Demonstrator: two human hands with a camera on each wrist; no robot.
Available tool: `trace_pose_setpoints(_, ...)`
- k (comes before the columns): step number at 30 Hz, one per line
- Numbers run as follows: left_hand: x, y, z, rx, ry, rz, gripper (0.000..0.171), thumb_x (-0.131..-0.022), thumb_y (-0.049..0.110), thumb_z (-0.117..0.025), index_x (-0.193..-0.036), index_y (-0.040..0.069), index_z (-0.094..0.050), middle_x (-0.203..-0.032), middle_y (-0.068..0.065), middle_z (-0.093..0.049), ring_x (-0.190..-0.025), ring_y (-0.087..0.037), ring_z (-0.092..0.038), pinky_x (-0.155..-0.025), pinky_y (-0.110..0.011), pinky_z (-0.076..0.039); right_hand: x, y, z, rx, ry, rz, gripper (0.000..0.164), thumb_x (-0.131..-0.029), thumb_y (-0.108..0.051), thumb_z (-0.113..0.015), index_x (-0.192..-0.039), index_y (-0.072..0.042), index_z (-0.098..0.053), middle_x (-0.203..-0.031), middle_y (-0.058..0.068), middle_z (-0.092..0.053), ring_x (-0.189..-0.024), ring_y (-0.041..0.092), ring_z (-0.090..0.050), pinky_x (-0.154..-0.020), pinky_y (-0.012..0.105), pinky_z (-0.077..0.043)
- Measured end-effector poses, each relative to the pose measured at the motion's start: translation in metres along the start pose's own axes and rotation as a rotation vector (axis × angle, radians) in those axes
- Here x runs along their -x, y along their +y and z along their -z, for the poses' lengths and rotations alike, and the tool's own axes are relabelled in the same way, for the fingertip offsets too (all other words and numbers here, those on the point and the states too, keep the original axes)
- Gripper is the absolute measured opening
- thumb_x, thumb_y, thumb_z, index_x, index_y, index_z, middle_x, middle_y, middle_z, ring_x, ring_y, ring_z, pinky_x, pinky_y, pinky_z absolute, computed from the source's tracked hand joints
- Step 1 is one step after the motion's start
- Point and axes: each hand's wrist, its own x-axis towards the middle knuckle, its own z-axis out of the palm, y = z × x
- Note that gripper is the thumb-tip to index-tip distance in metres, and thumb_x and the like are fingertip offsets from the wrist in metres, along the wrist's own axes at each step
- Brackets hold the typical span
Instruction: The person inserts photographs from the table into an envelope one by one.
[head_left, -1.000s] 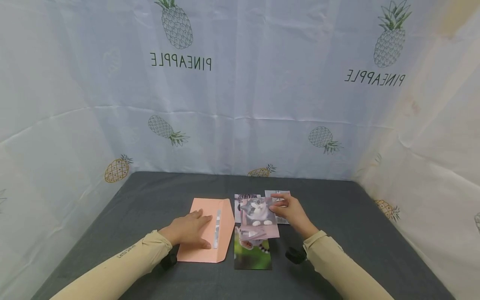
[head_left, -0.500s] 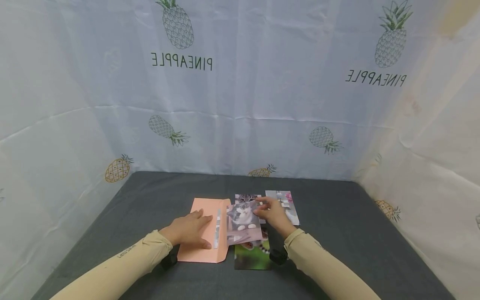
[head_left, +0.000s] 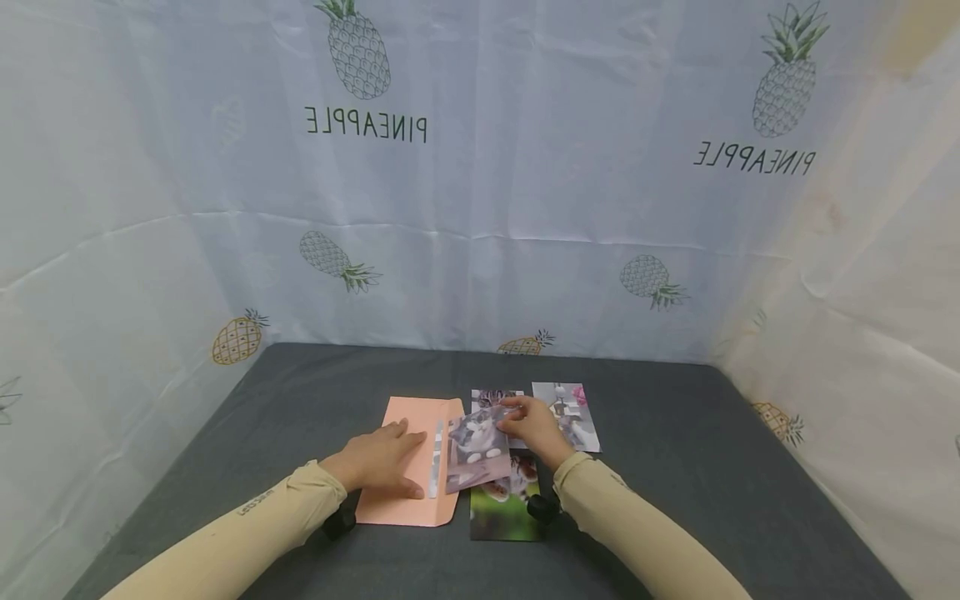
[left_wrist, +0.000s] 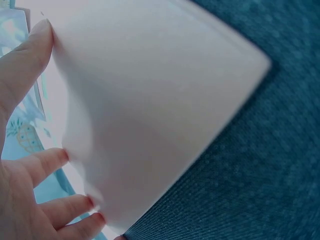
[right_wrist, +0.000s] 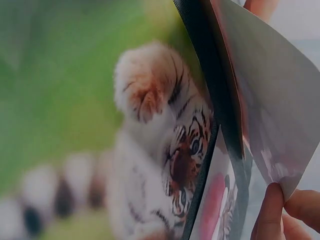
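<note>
My left hand (head_left: 378,461) lies with spread fingers on a pink envelope (head_left: 397,510), its flap side to the right. A silvery strip (head_left: 435,462) shows at the envelope's opening. In the left wrist view several fingertips touch the envelope (left_wrist: 150,110). Between thumb and fingers my right hand (head_left: 538,429) pinches a kitten photo card (head_left: 474,454) by its upper right corner. The card tilts, its left edge over the flap side near the strip. In the right wrist view, the card's pale back (right_wrist: 280,90) bends above the thumb and fingers of my right hand (right_wrist: 272,215).
A tiger cub photo card (head_left: 504,518) lies in front of my right hand. Another cat photo card (head_left: 491,397) is partly hidden behind the held one. Farther right lies a grey and pink photo card (head_left: 573,417). Dark cloth covers the table (head_left: 675,467); pineapple-print curtains (head_left: 525,183) surround it.
My right hand has moved left and slightly down with the kitten card, from over the other cards to the envelope's flap side, tilting it. My left hand has stayed put.
</note>
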Motion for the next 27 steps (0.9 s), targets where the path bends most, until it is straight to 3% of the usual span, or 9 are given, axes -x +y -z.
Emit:
trace_pose_setpoints(9,-0.001,0.0,0.0,-0.002,-0.006,0.006,0.092,-0.069,0.061,-0.077,-0.144,0.017,-0.047,-0.152,-0.02,-0.036,-0.139,-0.038,-0.038,-0.098,-0.06,-0.04,-0.003,-0.007,0.0,0.086,-0.027,-0.031,0.039,-0.082,-0.005,-0.074,-0.121,-0.002,-0.066,-0.089,0.009,-0.07,-0.074,0.016,-0.062,-0.066,0.031,-0.049)
trace_pose_setpoints(16,-0.001,0.0,-0.001,-0.005,-0.003,0.004,0.092,-0.069,0.061,-0.077,-0.144,0.017,-0.047,-0.152,-0.02,-0.036,-0.138,-0.037,-0.038,-0.098,-0.06,-0.041,-0.006,-0.012,-0.002,0.109,-0.04,-0.025,0.039,-0.082,-0.004,-0.073,-0.12,0.001,-0.066,-0.08,0.008,-0.069,-0.064,0.014,-0.06,-0.056,0.025,-0.044)
trace_pose_setpoints(27,0.0,0.001,0.0,0.003,-0.004,0.003,0.092,-0.069,0.06,-0.078,-0.144,0.016,-0.048,-0.152,-0.021,-0.036,-0.139,-0.038,-0.038,-0.099,-0.059,-0.04,-0.008,-0.012,-0.008,0.079,-0.056,-0.017,0.037,-0.082,-0.001,-0.073,-0.118,0.001,-0.067,-0.084,0.01,-0.067,-0.065,0.013,-0.058,-0.059,0.026,-0.046)
